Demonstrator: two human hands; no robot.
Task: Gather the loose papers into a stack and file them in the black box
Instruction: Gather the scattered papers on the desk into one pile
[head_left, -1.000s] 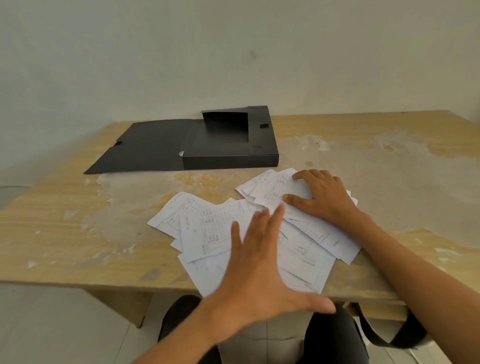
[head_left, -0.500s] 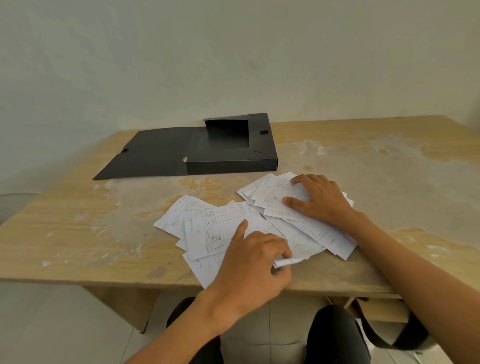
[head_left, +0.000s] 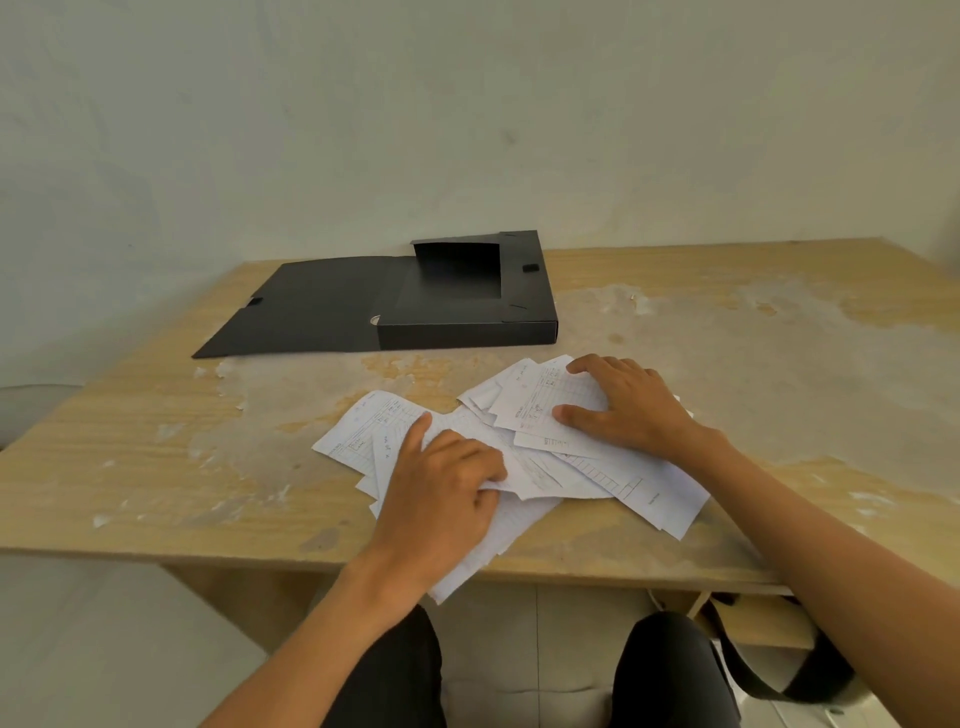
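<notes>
From the head camera, a worn wooden table with pale, flaking patches stands against a plain off-white wall, with light floor tiles below its near edge. The black box lies open near the far edge, its lid flat to the left. The loose papers spread across the near middle, one sheet overhanging the edge. The left hand curls around gathered sheets; the right hand presses flat, fingers spread, on the pile.
</notes>
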